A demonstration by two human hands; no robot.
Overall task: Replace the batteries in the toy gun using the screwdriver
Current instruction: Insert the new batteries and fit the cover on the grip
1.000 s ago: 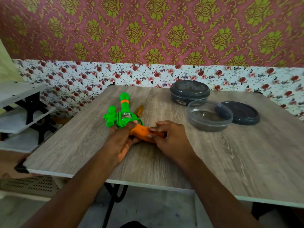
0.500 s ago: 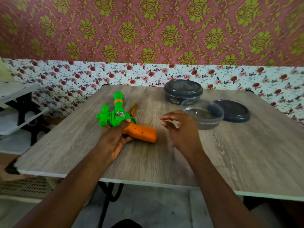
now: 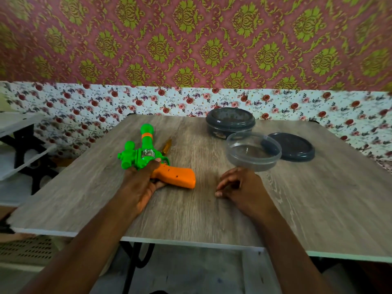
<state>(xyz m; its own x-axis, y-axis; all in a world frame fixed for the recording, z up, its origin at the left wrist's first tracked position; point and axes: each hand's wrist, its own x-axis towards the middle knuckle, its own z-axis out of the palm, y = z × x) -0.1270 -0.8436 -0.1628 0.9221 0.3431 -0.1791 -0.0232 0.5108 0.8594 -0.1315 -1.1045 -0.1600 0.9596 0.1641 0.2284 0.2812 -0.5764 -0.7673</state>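
The toy gun (image 3: 176, 177), green-bodied with an orange grip, lies on the wooden table (image 3: 212, 215) left of centre, muzzle pointing away from me. My left hand (image 3: 141, 183) grips it where body and grip meet, thumb on the green part and fingers under the orange part. Just behind the gun lies the screwdriver (image 3: 166, 146), of which only the amber handle shows. My right hand (image 3: 241, 187) rests on the table to the right of the grip, apart from it. Its fingers are loosely curled, with nothing visible in them.
A clear round container (image 3: 250, 163) stands just beyond my right hand. Its dark lid (image 3: 294, 146) lies to the right. A closed dark container (image 3: 230, 122) sits behind, near the wall. A white shelf unit (image 3: 19, 145) stands left of the table.
My right hand let go of the orange grip, moved up toward the clear container, then came down to rest on the table. The left hand stayed on the gun.
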